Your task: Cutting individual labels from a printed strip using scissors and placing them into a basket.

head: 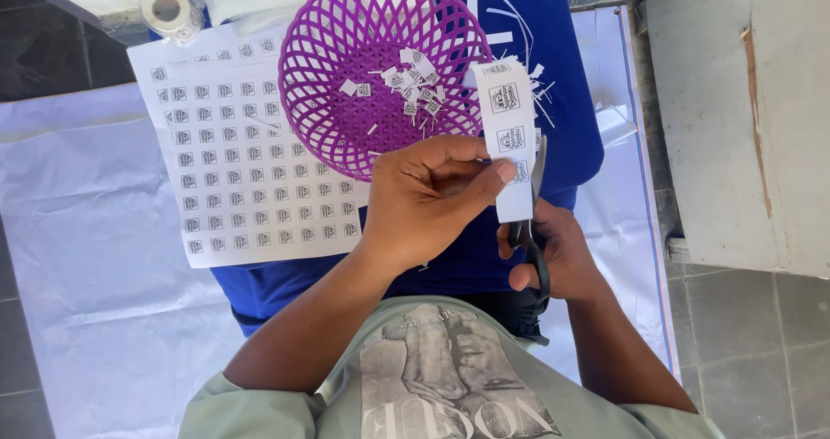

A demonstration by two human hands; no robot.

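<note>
**Two hands cut a paper strip over a blue lap**

Nearest of all is a pale green shirt with a grey picture [450, 378] on its front, low in the view. Both arms come out from it.

Just past the shirt, the left hand [424, 201] holds a narrow white paper strip with small printed squares [508, 124]. Its thumb and fingers [501, 171] are pinched closed on the strip's lower part, so the strip stands up tall. The right hand [553, 253] is on the right, a little nearer. Its fingers are curled closed through the handles of a pair of black scissors [536, 232]. The blades point away and touch the right edge of the strip, near its bottom end.

Farther away sits a round purple plastic basket with a net of holes [320, 67]. Many tiny cut paper squares [411, 89] lie inside it. The top of the strip stands in front of the basket's right rim.

To the left lies a big white sheet printed with rows of small squares [233, 171]. It touches the basket's left side. All of these rest on blue cloth [562, 128], with a white cover [86, 232] spread below. Thin paper slivers [540, 85] are scattered on the blue cloth, just right of the strip. At the far left sits a roll of clear tape [169, 11].
</note>
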